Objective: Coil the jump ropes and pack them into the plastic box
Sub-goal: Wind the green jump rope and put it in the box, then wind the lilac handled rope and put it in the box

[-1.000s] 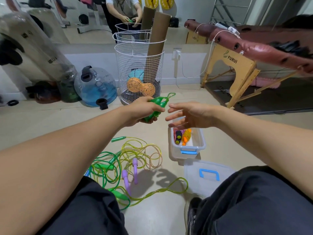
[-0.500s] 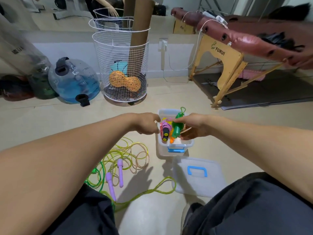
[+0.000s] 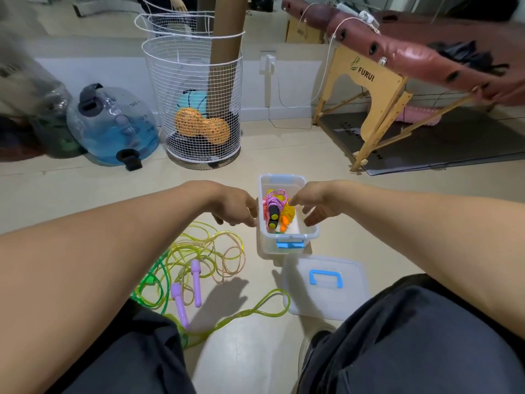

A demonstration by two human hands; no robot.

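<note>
The clear plastic box [image 3: 287, 253] with a blue latch stands open on the floor in front of me. Inside lie a pink coiled rope with black handles [image 3: 273, 212] and an orange coiled rope [image 3: 287, 216]. Only a sliver of green shows at the box's near end. My right hand [image 3: 319, 206] hovers over the box's right side with fingers spread and holds nothing. My left hand [image 3: 235, 206] rests against the box's left wall with loosely curled fingers, empty. Loose on the floor lie a yellow-green rope with purple handles [image 3: 196, 282] and a green rope [image 3: 150, 282].
The box's lid [image 3: 341, 305] with a blue handle lies just in front of the box. Behind stand a white wire basket [image 3: 196, 81], a blue water jug [image 3: 113, 129] and a folding massage table [image 3: 372, 89] on a dark mat. My knees fill the bottom of the view.
The green coiled rope passed from my left hand to my right, which lowered it into the box and let go. My left hand moved to the box's left wall.
</note>
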